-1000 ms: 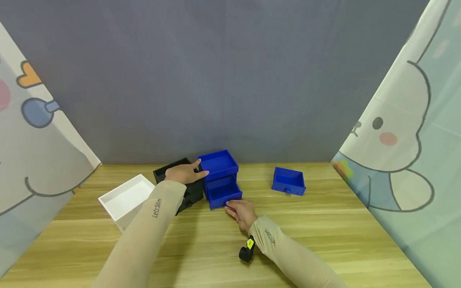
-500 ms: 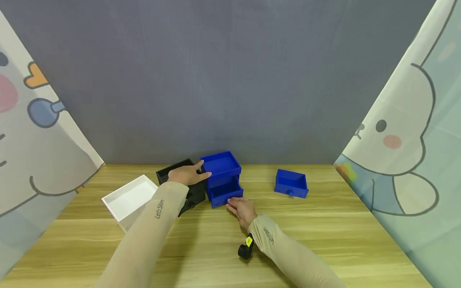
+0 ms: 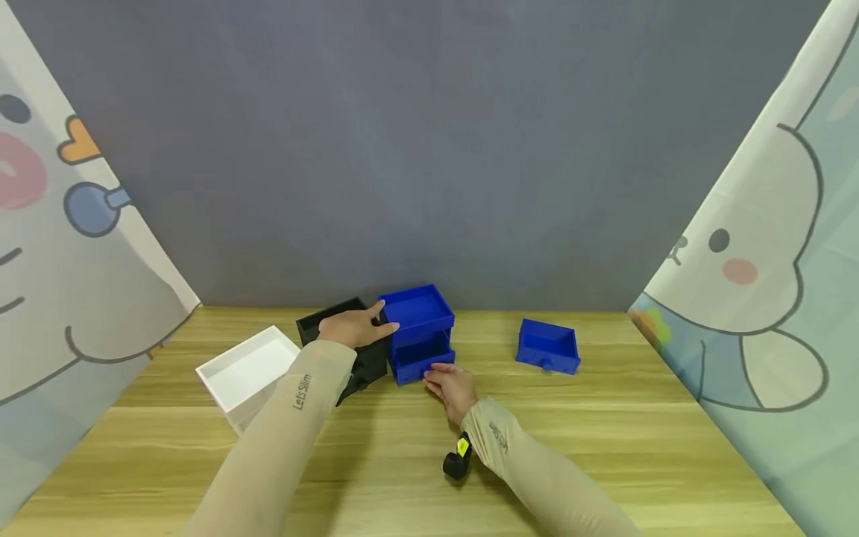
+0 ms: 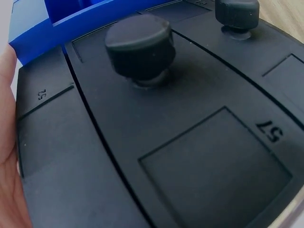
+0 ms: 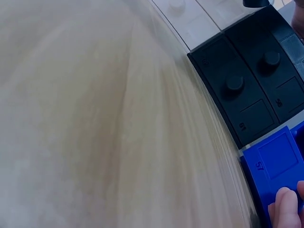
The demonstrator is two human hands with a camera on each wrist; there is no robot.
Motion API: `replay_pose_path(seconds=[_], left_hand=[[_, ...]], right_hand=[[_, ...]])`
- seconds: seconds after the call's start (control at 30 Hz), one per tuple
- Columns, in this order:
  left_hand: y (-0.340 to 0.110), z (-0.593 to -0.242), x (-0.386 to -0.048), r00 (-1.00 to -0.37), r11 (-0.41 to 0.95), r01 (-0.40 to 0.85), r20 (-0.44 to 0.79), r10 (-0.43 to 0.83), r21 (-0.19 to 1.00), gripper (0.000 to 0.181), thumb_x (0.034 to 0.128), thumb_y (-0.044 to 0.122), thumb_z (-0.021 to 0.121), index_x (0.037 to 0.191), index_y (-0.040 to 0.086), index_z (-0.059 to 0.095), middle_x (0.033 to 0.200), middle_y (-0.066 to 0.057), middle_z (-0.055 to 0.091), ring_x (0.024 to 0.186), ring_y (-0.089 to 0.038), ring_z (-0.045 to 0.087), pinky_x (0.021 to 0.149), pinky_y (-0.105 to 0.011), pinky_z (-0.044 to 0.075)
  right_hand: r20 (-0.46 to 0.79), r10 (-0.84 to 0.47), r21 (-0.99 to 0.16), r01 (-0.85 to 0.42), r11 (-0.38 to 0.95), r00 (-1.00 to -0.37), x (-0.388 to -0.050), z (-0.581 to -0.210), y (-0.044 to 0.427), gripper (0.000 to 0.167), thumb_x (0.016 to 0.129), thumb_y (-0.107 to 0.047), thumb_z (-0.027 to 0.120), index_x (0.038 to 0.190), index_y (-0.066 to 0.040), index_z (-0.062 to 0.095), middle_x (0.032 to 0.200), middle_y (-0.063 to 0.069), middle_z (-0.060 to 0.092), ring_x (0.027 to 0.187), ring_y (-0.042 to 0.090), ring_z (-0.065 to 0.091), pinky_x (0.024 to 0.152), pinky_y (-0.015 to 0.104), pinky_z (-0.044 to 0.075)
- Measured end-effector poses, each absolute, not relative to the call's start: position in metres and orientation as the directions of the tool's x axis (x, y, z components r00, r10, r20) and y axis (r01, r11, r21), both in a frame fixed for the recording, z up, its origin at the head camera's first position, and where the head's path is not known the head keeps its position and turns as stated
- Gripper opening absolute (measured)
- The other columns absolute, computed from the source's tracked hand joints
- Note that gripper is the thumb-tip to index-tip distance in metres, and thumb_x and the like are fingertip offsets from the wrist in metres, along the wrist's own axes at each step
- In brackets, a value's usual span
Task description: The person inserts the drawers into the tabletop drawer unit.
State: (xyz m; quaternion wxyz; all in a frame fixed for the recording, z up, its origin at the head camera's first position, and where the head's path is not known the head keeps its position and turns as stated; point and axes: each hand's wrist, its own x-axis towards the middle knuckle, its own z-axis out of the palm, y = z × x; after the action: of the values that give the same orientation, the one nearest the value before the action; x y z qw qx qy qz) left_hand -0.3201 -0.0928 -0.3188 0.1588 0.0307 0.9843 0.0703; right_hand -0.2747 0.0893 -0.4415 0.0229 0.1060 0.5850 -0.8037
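In the head view a small blue cabinet [image 3: 417, 307] with a tray-like top stands near the back wall. Its lower drawer [image 3: 416, 370] sticks partly out of the front. At that drawer's front my right hand [image 3: 455, 391] pinches with thumb and fingers; the knob there is hidden behind them. My left hand [image 3: 352, 328] reaches over the black cabinet [image 3: 369, 363], thumb and forefinger spread and touching the blue cabinet's left edge. Raised black knobs and marked numbers show on the black drawer fronts [image 4: 190, 156] in the left wrist view.
A separate blue drawer [image 3: 548, 344] lies on the wooden table to the right. At left stands a white open-topped box [image 3: 244, 373], partly behind my left sleeve. A grey cloth wall [image 3: 429, 149] rises behind everything.
The lower blue drawer has slid a little farther into the cabinet, my right hand moving with it. My left hand keeps its place at the cabinet's edge. The head view has shifted slightly.
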Motion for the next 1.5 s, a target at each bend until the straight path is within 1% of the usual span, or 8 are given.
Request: replay_pose_path(seconds=[0.17, 0.47, 0.73, 0.87, 0.97, 1.13, 1.3, 1.5], left_hand=[[-0.092, -0.318, -0.319, -0.949, 0.988, 0.038, -0.304, 0.081, 0.147, 0.078, 0.09, 0.072, 0.035, 0.154, 0.037, 0.008, 0.072, -0.007, 0.059, 0.05, -0.015, 0.034, 0.049, -0.03, 0.024], [-0.092, -0.318, -0.318, -0.954, 0.988, 0.052, -0.285, 0.092, 0.146, 0.077, 0.0906, 0.071, 0.035, 0.154, 0.036, 0.01, 0.062, -0.006, 0.054, 0.046, -0.014, 0.026, 0.049, -0.03, 0.023], [-0.09, -0.32, -0.317, -0.948, 0.989, 0.055, -0.302, 0.095, 0.139, 0.077, 0.0908, 0.071, 0.035, 0.154, 0.036, 0.009, 0.07, -0.007, 0.058, 0.049, -0.015, 0.035, 0.052, -0.031, 0.027], [-0.09, -0.318, -0.317, -0.952, 0.99, 0.047, -0.293, 0.084, 0.13, 0.077, 0.0906, 0.071, 0.035, 0.154, 0.036, 0.009, 0.066, -0.007, 0.057, 0.047, -0.014, 0.029, 0.05, -0.03, 0.024], [-0.09, -0.317, -0.317, -0.954, 0.991, 0.04, -0.289, 0.076, 0.131, 0.077, 0.0903, 0.072, 0.035, 0.154, 0.036, 0.01, 0.064, -0.007, 0.056, 0.046, -0.014, 0.028, 0.048, -0.03, 0.023], [-0.093, -0.315, -0.317, -0.949, 0.99, 0.04, -0.304, 0.079, 0.133, 0.077, 0.0909, 0.071, 0.034, 0.154, 0.035, 0.008, 0.07, -0.007, 0.058, 0.049, -0.015, 0.035, 0.05, -0.03, 0.025], [-0.098, -0.315, -0.316, -0.95, 0.992, 0.027, -0.305, 0.065, 0.126, 0.077, 0.0913, 0.071, 0.033, 0.154, 0.035, 0.008, 0.07, -0.008, 0.059, 0.048, -0.015, 0.034, 0.05, -0.03, 0.025], [-0.091, -0.315, -0.313, -0.954, 0.99, 0.043, -0.287, 0.08, 0.134, 0.076, 0.0912, 0.071, 0.034, 0.154, 0.036, 0.009, 0.054, -0.001, 0.044, 0.044, -0.012, 0.022, 0.048, -0.029, 0.021]], right_hand=[[-0.193, 0.116, -0.941, 0.15, -0.304, -0.974, -0.279, -0.442, 0.086, 0.023, 0.084, 0.015, 0.059, 0.107, 0.019, 0.057, 0.079, 0.009, 0.065, 0.069, 0.015, 0.066, 0.068, 0.025, 0.054], [-0.163, 0.159, -0.955, 0.115, -0.272, -0.974, -0.289, -0.442, 0.082, 0.021, 0.08, 0.016, 0.061, 0.101, 0.02, 0.059, 0.074, 0.007, 0.064, 0.066, 0.015, 0.065, 0.063, 0.024, 0.054], [-0.171, 0.184, -0.966, 0.128, -0.226, -0.968, -0.296, -0.446, 0.08, 0.018, 0.081, 0.016, 0.063, 0.099, 0.018, 0.062, 0.077, 0.01, 0.065, 0.065, 0.014, 0.064, 0.062, 0.024, 0.054], [-0.167, 0.184, -0.976, 0.136, -0.172, -0.969, -0.3, -0.443, 0.08, 0.018, 0.082, 0.013, 0.065, 0.099, 0.017, 0.062, 0.081, 0.015, 0.065, 0.063, 0.013, 0.064, 0.061, 0.024, 0.054], [-0.181, 0.16, -0.975, 0.156, -0.157, -0.97, -0.302, -0.441, 0.081, 0.018, 0.084, 0.011, 0.065, 0.101, 0.015, 0.062, 0.081, 0.014, 0.065, 0.063, 0.012, 0.063, 0.061, 0.023, 0.053], [-0.214, 0.086, -0.968, 0.2, -0.149, -0.973, -0.302, -0.437, 0.085, 0.023, 0.086, 0.008, 0.064, 0.109, 0.014, 0.06, 0.078, 0.008, 0.067, 0.061, 0.011, 0.064, 0.058, 0.022, 0.053], [-0.234, 0.003, -0.966, 0.232, -0.116, -0.972, -0.299, -0.429, 0.094, 0.029, 0.088, 0.003, 0.065, 0.115, 0.011, 0.059, 0.079, 0.008, 0.069, 0.059, 0.01, 0.063, 0.055, 0.022, 0.052], [-0.223, -0.035, -0.973, 0.224, -0.052, -0.974, -0.286, -0.411, 0.123, 0.038, 0.089, 0.001, 0.063, 0.125, 0.01, 0.055, 0.087, 0.016, 0.07, 0.056, 0.007, 0.062, 0.052, 0.02, 0.051]])
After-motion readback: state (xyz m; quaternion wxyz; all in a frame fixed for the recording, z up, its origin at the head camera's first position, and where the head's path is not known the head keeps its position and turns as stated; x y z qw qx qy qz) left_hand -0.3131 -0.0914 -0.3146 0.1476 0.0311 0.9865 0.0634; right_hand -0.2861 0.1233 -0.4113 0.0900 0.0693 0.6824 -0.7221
